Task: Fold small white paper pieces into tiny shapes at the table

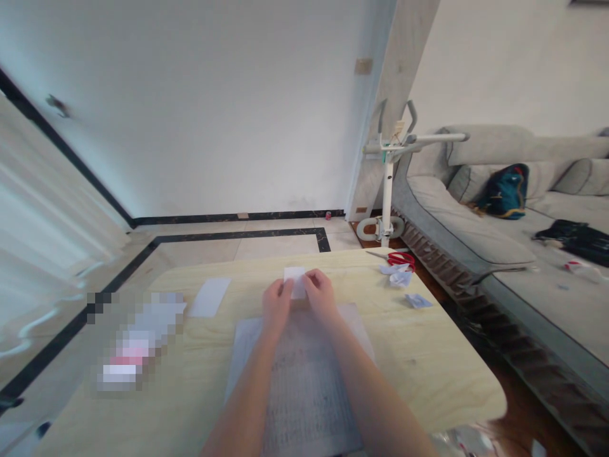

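Observation:
A small white piece of paper (295, 284) is held upright between both hands, over the far part of the table. My left hand (277, 304) pinches its left edge, thumb towards me. On its right edge, my right hand (321, 293) is closed in the same way. Beneath my forearms lies a large sheet covered in faint print (309, 387). Left of my hands, a blank white sheet of paper (210, 297) rests flat on the wooden table (428, 362).
Red-handled scissors (400, 259) lie at the table's far right corner, beside crumpled paper (398, 275) and another folded scrap (418, 301). A blurred-out patch (137, 343) covers the left side. Beyond stand a white exercise frame (387, 190) and a grey sofa (495, 241).

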### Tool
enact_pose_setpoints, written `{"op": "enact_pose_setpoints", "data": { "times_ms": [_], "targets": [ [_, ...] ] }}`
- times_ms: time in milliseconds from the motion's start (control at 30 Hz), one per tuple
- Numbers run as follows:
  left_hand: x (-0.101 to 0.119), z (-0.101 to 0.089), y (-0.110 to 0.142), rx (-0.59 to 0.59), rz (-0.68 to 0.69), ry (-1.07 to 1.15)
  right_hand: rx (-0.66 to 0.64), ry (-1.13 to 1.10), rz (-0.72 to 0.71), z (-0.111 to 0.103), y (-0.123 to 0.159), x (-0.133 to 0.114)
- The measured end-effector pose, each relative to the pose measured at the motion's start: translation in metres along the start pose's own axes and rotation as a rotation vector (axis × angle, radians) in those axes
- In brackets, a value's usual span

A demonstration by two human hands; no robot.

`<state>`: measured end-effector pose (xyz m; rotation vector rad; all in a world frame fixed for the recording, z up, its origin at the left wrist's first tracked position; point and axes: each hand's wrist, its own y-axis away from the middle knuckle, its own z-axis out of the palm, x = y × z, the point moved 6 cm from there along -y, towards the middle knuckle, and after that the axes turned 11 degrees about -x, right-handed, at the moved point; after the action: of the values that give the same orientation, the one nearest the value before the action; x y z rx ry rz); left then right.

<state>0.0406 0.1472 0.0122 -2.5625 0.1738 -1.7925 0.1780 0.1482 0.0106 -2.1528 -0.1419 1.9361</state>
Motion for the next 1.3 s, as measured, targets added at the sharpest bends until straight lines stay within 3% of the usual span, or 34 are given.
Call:
{"op": "enact_pose_setpoints", "data": {
  "times_ms": [167, 467, 733, 1000, 1200, 1300],
  "targets": [
    [0.000, 0.008, 0.002, -0.088, 0.010, 0.069, 0.044, -0.009, 0.019, -0.005, -0.001, 0.003],
    [0.002, -0.003, 0.000, 0.034, 0.043, -0.076, -0.058, 0.023, 0.032, 0.005, 0.001, -0.001],
    [0.000, 0.001, 0.002, -0.014, 0.019, 0.121, -0.070, 0.042, 0.035, 0.006, 0.002, -0.004],
    [0.001, -0.003, 0.000, 0.037, 0.057, -0.021, -0.074, -0.053, 0.058, 0.009, 0.003, 0.001],
    [-0.002, 0.001, 0.000, -0.011, 0.010, 0.123, -0.074, 0.018, 0.024, 0.007, 0.002, 0.000],
    [-0.005, 0.003, 0.000, -0.024, 0.005, 0.087, -0.076, 0.076, 0.019, 0.007, 0.003, -0.002]
  ]
}}
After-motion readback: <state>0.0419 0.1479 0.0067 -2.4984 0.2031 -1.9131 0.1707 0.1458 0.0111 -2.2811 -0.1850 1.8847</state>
